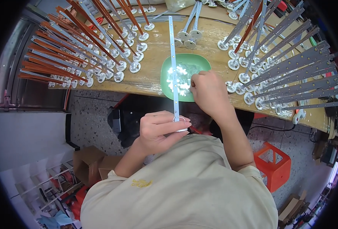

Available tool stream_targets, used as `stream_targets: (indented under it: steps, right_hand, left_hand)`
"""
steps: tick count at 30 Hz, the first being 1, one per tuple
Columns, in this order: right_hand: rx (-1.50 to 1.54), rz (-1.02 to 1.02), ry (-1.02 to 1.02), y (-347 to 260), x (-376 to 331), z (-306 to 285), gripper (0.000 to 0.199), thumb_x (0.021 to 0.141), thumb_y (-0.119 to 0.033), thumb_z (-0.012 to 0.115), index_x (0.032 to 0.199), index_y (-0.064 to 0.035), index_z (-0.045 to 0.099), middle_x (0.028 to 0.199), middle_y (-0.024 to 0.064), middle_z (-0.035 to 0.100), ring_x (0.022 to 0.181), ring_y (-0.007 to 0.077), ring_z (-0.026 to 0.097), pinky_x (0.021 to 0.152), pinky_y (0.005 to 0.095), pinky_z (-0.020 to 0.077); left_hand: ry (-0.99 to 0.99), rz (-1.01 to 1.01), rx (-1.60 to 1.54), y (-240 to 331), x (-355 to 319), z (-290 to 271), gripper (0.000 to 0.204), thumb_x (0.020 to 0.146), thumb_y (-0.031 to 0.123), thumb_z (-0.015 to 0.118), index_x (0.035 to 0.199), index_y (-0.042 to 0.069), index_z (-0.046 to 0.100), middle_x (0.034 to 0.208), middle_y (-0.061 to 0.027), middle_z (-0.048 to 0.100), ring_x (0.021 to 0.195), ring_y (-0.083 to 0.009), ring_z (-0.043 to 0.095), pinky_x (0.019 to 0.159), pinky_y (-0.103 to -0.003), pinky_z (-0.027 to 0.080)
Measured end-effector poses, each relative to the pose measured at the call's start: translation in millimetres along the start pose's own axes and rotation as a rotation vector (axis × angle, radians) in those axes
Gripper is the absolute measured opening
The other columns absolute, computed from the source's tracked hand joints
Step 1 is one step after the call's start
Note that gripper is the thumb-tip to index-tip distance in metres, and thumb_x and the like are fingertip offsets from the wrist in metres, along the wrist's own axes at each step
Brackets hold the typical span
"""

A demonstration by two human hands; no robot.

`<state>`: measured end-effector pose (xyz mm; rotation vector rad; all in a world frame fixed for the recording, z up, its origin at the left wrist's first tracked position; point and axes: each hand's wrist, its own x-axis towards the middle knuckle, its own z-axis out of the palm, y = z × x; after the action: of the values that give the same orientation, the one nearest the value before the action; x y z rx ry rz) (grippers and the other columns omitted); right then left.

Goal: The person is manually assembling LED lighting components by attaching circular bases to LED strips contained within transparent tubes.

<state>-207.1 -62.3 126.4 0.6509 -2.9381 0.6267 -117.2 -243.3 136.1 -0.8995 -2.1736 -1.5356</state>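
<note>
The light strip starts at the left hand, whose fingers pinch it by its near end, around a white base. From there its long axis runs away from the body, the far tip leaning slightly left, passing over a green bowl beyond those fingers. White bits in the bowl lie left of the right hand; its fingers curl down at the rim, tips hidden, so I cannot tell whether they hold anything. The left fingers partly cover the base. Glare blurs the bits. The counter extends beyond both hands.
</note>
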Motion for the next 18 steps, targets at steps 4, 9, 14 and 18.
stream_targets:
  steps: [4,9,14,18]
  right_hand:
    - [0.205,0.011,0.034,2.5,-0.3,-8.6,0.009,0.077,-0.006,0.072,0.083,-0.0003,0.068,0.079,0.0162,0.068,0.079,0.0363,0.066,0.072,0.0432,0.0530]
    - [0.458,0.089,0.074,8.5,-1.8,-17.9,0.010,0.083,-0.002,0.068,0.091,0.0026,0.069,0.082,0.0178,0.072,0.074,0.0288,0.072,0.069,0.0342,0.0555]
    - [0.512,0.128,0.099,17.2,-3.1,-14.1,0.013,0.085,0.002,0.066,0.097,0.0051,0.069,0.083,0.0162,0.074,0.076,0.0197,0.074,0.070,0.0293,0.0567]
    - [0.685,0.193,0.134,19.3,-5.8,-12.0,0.012,0.082,0.000,0.068,0.093,0.0027,0.071,0.082,0.0151,0.074,0.076,0.0247,0.073,0.072,0.0320,0.0572]
  left_hand:
    - [0.000,-0.007,0.003,0.3,1.1,-1.5,0.027,0.067,-0.004,0.078,0.093,0.001,0.075,0.083,-0.0142,0.073,0.068,-0.0240,0.070,0.061,-0.028,0.056]
    - [-0.004,-0.010,0.001,-1.4,1.1,-0.1,0.026,0.068,-0.003,0.078,0.094,0.001,0.075,0.084,-0.0141,0.073,0.067,-0.0241,0.070,0.061,-0.028,0.055]
    - [-0.011,-0.002,-0.008,-2.3,2.1,2.6,0.026,0.069,-0.003,0.078,0.094,0.001,0.075,0.084,-0.0136,0.073,0.067,-0.0242,0.070,0.060,-0.028,0.055]
    - [-0.008,-0.023,0.006,-1.1,4.7,1.5,0.026,0.069,-0.002,0.078,0.094,0.001,0.074,0.085,-0.0137,0.073,0.069,-0.0247,0.071,0.061,-0.029,0.055]
